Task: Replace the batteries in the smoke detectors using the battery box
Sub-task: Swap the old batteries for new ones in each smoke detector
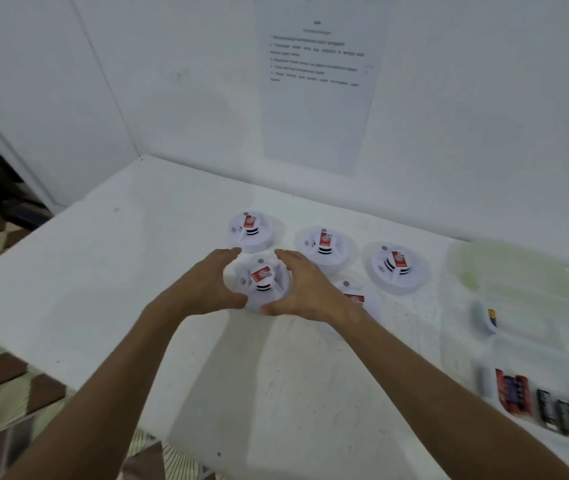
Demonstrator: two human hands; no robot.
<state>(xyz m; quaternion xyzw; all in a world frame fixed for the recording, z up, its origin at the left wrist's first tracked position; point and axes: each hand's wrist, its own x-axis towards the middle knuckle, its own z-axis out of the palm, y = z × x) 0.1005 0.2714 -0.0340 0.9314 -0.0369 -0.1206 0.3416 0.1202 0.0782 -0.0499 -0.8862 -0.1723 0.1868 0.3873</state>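
Cupping, seemingly gripping, the smoke detector (260, 284) between left hand (207, 284) and right hand (305, 287).

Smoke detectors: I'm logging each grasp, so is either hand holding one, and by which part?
Yes. Both hands grip the front detector by its round rim: left hand on its left side, right hand on its right.

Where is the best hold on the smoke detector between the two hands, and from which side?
Probably on the round outer rim of that smoke detector, from opposite sides. It lies flat on the table with a raised centre, so the rim offers the widest hold. The left hand and right hand already cup it left and right.
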